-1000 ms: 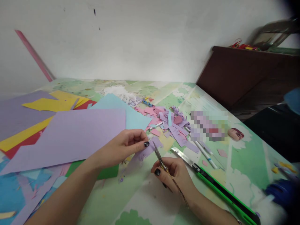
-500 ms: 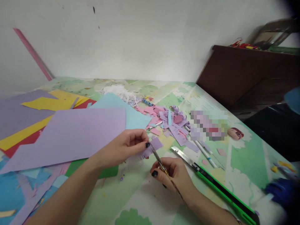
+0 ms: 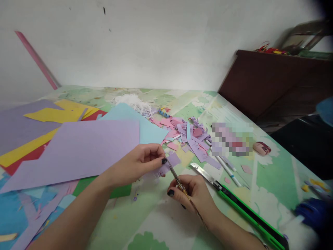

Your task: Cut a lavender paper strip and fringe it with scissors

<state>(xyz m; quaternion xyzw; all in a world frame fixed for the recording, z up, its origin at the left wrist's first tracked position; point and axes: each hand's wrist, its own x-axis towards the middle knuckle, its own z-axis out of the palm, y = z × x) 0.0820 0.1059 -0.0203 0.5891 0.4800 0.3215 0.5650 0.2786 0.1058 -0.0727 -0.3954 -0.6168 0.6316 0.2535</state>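
My left hand (image 3: 142,161) pinches a small strip of purple paper (image 3: 173,159) between thumb and fingers, above the table. Short fringe-like cuts run along the strip's lower edge. Slim scissors (image 3: 174,173), with silver blades and a gold-toned handle, are in my right hand (image 3: 196,194). Their tips meet the paper beside my left thumb; whether the blades are apart I cannot tell. Just right of my right hand lies a green utility knife (image 3: 249,211), its blade extended. Behind both hands is a heap of purple and pink paper scraps (image 3: 196,140).
A large purple sheet (image 3: 91,146) overlaps a light blue sheet (image 3: 127,113) and yellow paper (image 3: 49,115) on the left. White string (image 3: 134,104) lies near the wall. White sticks (image 3: 229,170) and a painted stone-like object (image 3: 261,148) lie right. A dark cabinet (image 3: 273,76) borders the table.
Almost nothing differs. My right thumb has shifted very slightly left along with the scissors; my left hand and the paper strip stay in place.
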